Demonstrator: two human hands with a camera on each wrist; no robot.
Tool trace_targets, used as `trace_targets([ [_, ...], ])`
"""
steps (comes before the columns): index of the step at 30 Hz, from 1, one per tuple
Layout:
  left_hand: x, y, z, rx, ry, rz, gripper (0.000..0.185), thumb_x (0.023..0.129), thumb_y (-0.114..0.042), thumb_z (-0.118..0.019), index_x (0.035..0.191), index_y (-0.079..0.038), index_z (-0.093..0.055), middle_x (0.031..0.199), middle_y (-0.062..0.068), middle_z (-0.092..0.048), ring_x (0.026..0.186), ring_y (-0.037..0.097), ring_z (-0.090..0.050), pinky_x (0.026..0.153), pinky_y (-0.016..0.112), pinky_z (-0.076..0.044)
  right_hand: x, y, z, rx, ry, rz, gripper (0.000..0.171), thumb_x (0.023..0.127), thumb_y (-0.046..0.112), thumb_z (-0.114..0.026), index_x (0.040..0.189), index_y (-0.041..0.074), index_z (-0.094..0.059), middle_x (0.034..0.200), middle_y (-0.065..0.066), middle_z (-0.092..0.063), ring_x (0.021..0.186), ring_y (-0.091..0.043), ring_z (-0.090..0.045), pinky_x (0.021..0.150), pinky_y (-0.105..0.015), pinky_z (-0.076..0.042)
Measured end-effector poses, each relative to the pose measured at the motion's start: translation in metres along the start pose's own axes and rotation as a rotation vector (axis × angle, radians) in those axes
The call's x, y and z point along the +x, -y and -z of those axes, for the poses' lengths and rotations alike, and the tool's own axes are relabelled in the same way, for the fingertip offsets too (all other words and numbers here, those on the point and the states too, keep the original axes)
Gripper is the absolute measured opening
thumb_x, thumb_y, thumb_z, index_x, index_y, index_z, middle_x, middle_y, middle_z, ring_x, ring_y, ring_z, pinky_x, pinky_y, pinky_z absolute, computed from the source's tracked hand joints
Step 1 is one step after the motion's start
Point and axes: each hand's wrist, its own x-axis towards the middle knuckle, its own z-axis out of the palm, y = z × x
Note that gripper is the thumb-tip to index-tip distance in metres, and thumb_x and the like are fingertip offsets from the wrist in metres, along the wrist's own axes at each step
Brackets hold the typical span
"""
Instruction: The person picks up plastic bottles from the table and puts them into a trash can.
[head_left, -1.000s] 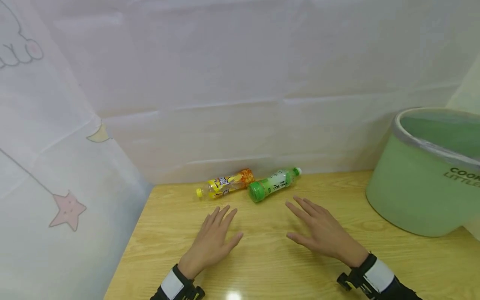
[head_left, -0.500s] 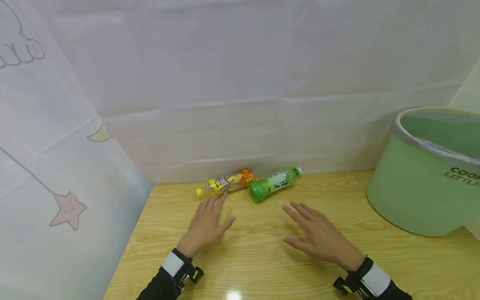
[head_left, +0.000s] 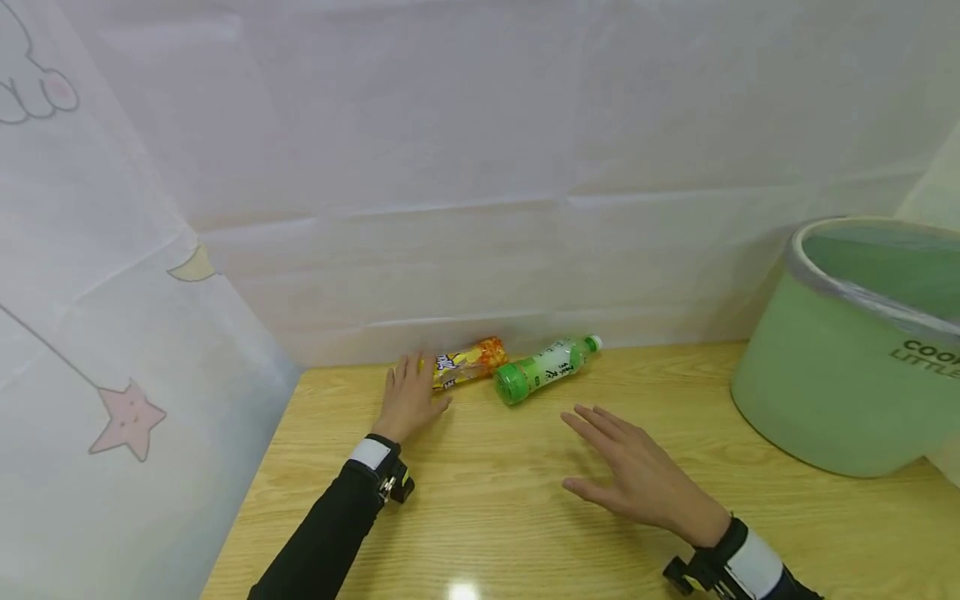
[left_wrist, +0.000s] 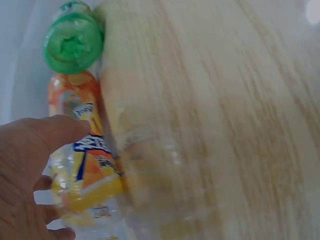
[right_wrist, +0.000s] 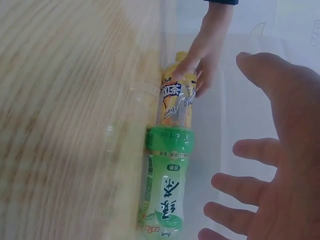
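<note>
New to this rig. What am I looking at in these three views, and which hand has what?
No robot here: a person works with bare hands, wearing one camera on the head and one on each wrist. The head view looks down at a wooden table. Two bottles lie on their sides near the back curtain: a yellow-orange bottle and a green bottle. A green bin stands to the right. The left hand grips the yellow-orange bottle near its cap end; its wrist view shows this up close. The right hand is open above the table, holding nothing.
</note>
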Motion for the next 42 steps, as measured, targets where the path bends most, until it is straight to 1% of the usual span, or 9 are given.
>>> trace_targets([
  [3,0.005,0.004,-0.006,-0.009,-0.021,0.005,0.077,0.088,-0.024,-0.083,0.148,0.0,-0.042,0.15,0.029,-0.037,0.138,0.052,-0.033,0.108,0.068,-0.028,-0.001,0.001,0.0,0.007,0.019,-0.022,0.08,0.091,0.057,-0.07,0.154,0.014,-0.045,0.153,-0.015,-0.044,0.136,-0.043,-0.044,0.098,-0.066,-0.041],
  [7,0.008,0.009,-0.014,-0.002,-0.103,-0.036,0.07,0.086,-0.014,-0.084,0.144,0.0,-0.047,0.14,0.027,-0.046,0.128,0.05,-0.044,0.104,0.064,-0.036,-0.001,0.001,0.0,0.008,0.031,-0.033,0.08,0.091,0.059,-0.069,0.153,0.013,-0.046,0.153,-0.015,-0.044,0.136,-0.042,-0.043,0.098,-0.066,-0.041],
  [12,0.007,0.012,-0.017,0.001,-0.146,-0.065,0.064,0.087,-0.013,-0.084,0.139,0.001,-0.05,0.13,0.027,-0.05,0.12,0.051,-0.049,0.099,0.061,-0.042,0.0,0.001,0.001,0.003,0.025,-0.022,0.082,0.09,0.059,-0.07,0.153,0.012,-0.046,0.152,-0.016,-0.045,0.136,-0.042,-0.044,0.097,-0.066,-0.042],
  [18,0.003,0.018,-0.009,0.005,-0.112,-0.047,0.064,0.088,-0.014,-0.082,0.14,0.003,-0.048,0.13,0.029,-0.049,0.118,0.053,-0.048,0.094,0.059,-0.046,0.002,-0.001,0.004,-0.004,0.018,-0.015,0.084,0.089,0.057,-0.073,0.153,0.011,-0.045,0.15,-0.017,-0.047,0.135,-0.042,-0.045,0.098,-0.066,-0.042],
  [24,0.0,0.019,0.011,-0.01,-0.169,-0.091,0.066,0.087,-0.011,-0.083,0.141,0.003,-0.048,0.13,0.03,-0.049,0.114,0.052,-0.049,0.092,0.059,-0.046,0.004,-0.007,0.01,-0.016,-0.041,0.008,0.086,0.085,0.054,-0.079,0.152,0.009,-0.046,0.146,-0.019,-0.05,0.131,-0.043,-0.048,0.094,-0.066,-0.044],
  [28,0.001,0.003,0.032,-0.004,-0.186,-0.13,0.068,0.087,-0.01,-0.083,0.143,0.003,-0.048,0.133,0.029,-0.049,0.116,0.05,-0.049,0.095,0.057,-0.045,0.007,-0.01,0.017,-0.029,-0.07,0.003,0.087,0.084,0.051,-0.081,0.151,0.008,-0.047,0.146,-0.019,-0.05,0.129,-0.043,-0.049,0.095,-0.065,-0.044],
  [33,0.001,-0.033,0.052,0.028,-0.161,-0.182,0.07,0.089,-0.013,-0.081,0.148,-0.003,-0.046,0.139,0.024,-0.047,0.122,0.046,-0.048,0.093,0.055,-0.049,0.012,-0.011,0.028,-0.042,-0.12,0.014,0.088,0.081,0.044,-0.086,0.15,0.005,-0.047,0.144,-0.021,-0.051,0.128,-0.045,-0.05,0.093,-0.066,-0.044],
  [37,-0.001,-0.064,0.057,0.055,-0.183,-0.277,0.072,0.087,-0.014,-0.084,0.148,-0.005,-0.047,0.138,0.022,-0.05,0.119,0.043,-0.051,0.085,0.051,-0.053,0.018,-0.013,0.038,-0.056,-0.183,0.055,0.091,0.077,0.036,-0.09,0.149,0.002,-0.047,0.144,-0.023,-0.05,0.127,-0.046,-0.05,0.093,-0.065,-0.044],
  [42,-0.01,-0.099,0.053,0.087,-0.217,-0.402,0.074,0.084,-0.018,-0.087,0.147,-0.008,-0.048,0.134,0.019,-0.052,0.115,0.036,-0.053,0.08,0.044,-0.055,0.025,-0.015,0.046,-0.069,-0.234,0.102,0.098,0.071,0.031,-0.094,0.151,0.002,-0.045,0.147,-0.023,-0.046,0.13,-0.046,-0.047,0.095,-0.066,-0.043],
])
